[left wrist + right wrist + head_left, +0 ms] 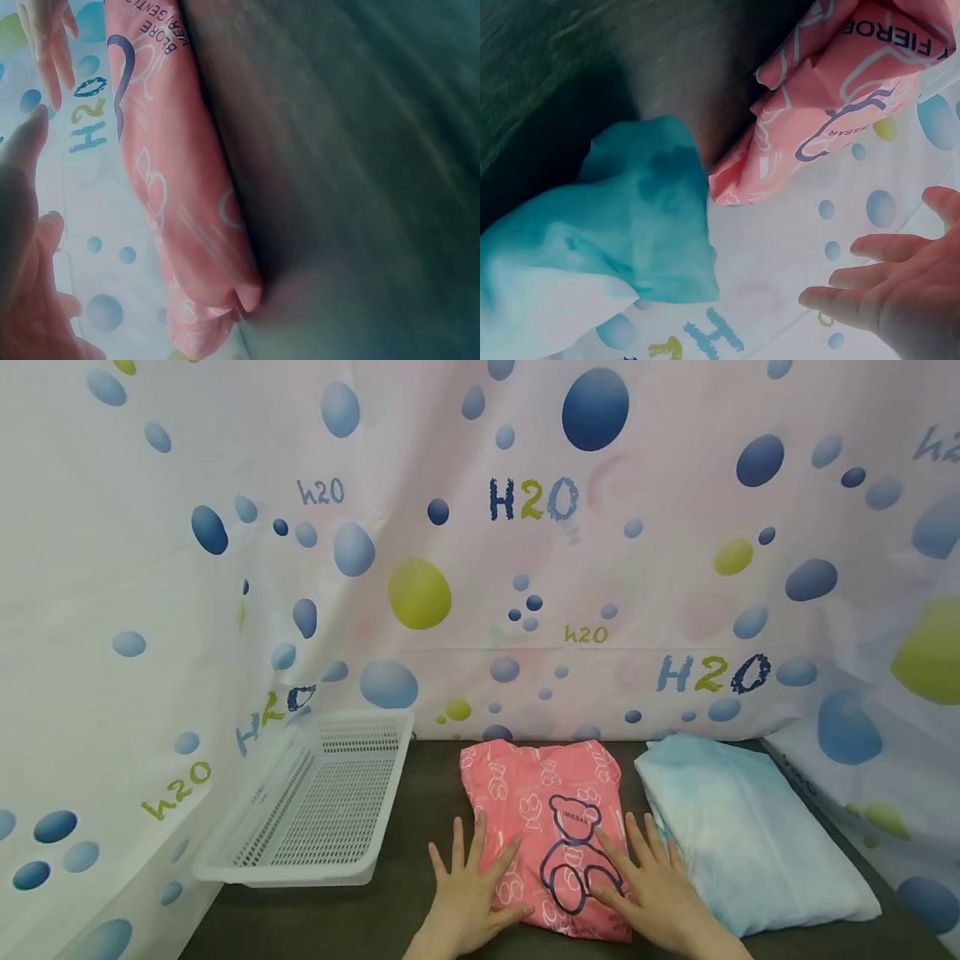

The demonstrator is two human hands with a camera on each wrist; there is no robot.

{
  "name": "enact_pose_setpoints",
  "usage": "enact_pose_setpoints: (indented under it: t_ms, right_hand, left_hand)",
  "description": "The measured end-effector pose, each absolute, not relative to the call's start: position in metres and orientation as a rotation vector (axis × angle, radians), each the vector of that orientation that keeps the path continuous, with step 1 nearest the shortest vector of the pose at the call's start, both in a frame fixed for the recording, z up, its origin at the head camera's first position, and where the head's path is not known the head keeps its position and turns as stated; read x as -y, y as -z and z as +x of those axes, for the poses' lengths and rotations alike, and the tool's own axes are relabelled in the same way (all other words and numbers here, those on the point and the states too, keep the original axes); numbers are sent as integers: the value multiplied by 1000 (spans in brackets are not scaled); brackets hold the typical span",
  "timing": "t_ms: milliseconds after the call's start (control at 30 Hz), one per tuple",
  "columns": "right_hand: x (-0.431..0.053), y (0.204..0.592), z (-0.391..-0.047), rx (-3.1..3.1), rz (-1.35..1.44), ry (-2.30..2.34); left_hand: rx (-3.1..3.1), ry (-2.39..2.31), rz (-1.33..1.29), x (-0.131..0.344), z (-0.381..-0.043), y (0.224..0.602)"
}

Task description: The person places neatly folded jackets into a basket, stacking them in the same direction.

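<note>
A pink bag (517,793) with white figures and a dark bear outline lies flat on the dark table, looking softly filled. My left hand (468,889) is over its left edge, fingers spread and thumb pointing inward. Over the lower right side is my right hand (660,889), its fingers also spread. Neither hand grips anything. In the left wrist view, the puffed side of the pink bag (180,165) shows beside the left hand (30,300). The right wrist view has the right hand (915,285) with fingers extended, apart from the bag's creased corner (780,142).
To the right lies a pale blue and white folded bundle (757,835), close beside the pink bag. A white perforated plastic basket (367,870) stands on the left of the dark table (420,802). Behind everything hangs a white sheet (480,693) printed with bubbles and "H2O".
</note>
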State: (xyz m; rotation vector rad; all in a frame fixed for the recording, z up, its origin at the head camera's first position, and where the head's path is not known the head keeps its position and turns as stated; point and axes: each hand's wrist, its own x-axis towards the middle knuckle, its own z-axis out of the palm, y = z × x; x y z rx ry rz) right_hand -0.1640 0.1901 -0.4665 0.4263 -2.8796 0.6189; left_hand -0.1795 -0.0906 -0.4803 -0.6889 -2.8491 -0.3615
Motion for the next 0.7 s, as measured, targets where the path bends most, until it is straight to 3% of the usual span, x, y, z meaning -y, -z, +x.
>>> enact_pose_setpoints:
  t_ms: [367, 700]
  right_hand:
    - [-193, 467, -166, 2911, 398, -658]
    - [-195, 466, -172, 2934, 411, -607]
  left_hand:
    - [2910, 321, -667, 84, -190, 479]
    - [2936, 580, -669, 93, -206, 482]
